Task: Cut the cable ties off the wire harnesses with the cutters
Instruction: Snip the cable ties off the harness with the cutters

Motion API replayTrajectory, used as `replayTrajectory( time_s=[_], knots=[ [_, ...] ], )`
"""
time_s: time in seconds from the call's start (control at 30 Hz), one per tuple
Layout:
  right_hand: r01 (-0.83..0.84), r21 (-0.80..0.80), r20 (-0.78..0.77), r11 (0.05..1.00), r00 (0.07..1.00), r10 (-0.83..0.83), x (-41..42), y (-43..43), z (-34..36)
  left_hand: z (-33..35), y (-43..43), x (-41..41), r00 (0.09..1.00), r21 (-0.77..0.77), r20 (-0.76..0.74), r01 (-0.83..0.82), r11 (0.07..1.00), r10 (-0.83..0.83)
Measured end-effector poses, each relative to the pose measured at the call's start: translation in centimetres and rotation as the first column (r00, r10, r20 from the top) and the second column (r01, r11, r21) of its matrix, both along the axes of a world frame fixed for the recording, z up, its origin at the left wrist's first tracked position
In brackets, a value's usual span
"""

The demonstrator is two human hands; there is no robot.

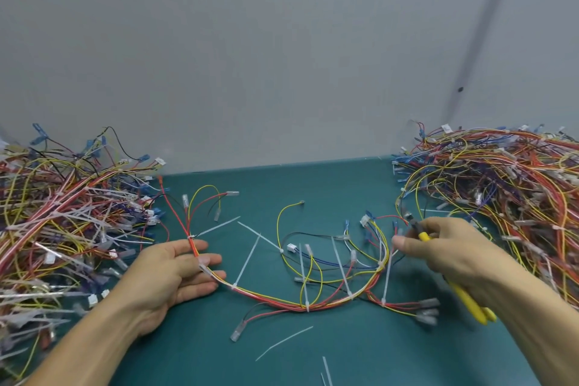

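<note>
Teal table mat (194, 354) under a grey wall (250, 56). Big tangled piles of wire harnesses sit on both sides: left pile (62, 222) (lots of white tie tails in it) and right pile (501, 182). One wire harness (282, 302) lies curved across the middle, between the hands. Left hand (175, 273) lies flat with its fingers nearly straight and spread; the harness's red-yellow trunk rests across them, not gripped. Right hand (448, 247) has fingers curled round the yellow-handled cutters (470, 304), nose up near the harness's right branch; whether the blades are apart is blurred. White cable ties (247, 263) are still on the trunk. A loose tie strip (283, 343) lies nearer.
</note>
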State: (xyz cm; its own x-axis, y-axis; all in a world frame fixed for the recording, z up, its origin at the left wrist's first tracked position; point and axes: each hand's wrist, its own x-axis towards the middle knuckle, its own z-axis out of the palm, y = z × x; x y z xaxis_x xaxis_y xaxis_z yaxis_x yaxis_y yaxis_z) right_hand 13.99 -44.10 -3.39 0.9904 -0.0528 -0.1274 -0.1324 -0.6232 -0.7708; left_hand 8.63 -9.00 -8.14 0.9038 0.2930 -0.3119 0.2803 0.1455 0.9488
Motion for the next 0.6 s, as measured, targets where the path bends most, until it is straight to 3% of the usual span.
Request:
replayTrajectory(
  time_s=[0.13, 0.27, 0.47, 0.6],
  knots=[
    [0.074, -0.219, 0.249, 0.973, 0.968, -0.018, -0.5, 0.9, 0.4, 0.0, -0.2, -0.1, 1.000, 0.020, -0.007, 0.005, 1.000, -0.005],
    [-0.023, -0.381, 0.378, 0.924, 0.908, 0.179, -1.6, 5.1, 0.4, 0.2, -0.4, -0.2, 0.999, 0.046, -0.020, 0.028, 0.999, -0.027],
    [-0.178, -0.667, 0.368, 0.724, 0.766, 0.527, -0.9, 13.1, 0.0, 0.4, -0.5, -0.4, 0.997, 0.083, -0.043, 0.061, 0.995, -0.057],
    [-0.294, -0.712, 0.195, 0.638, 0.790, 0.582, 0.3, 16.5, -0.9, 0.7, -0.6, -0.5, 0.996, 0.104, -0.066, 0.067, 0.992, -0.060]
  ],
)
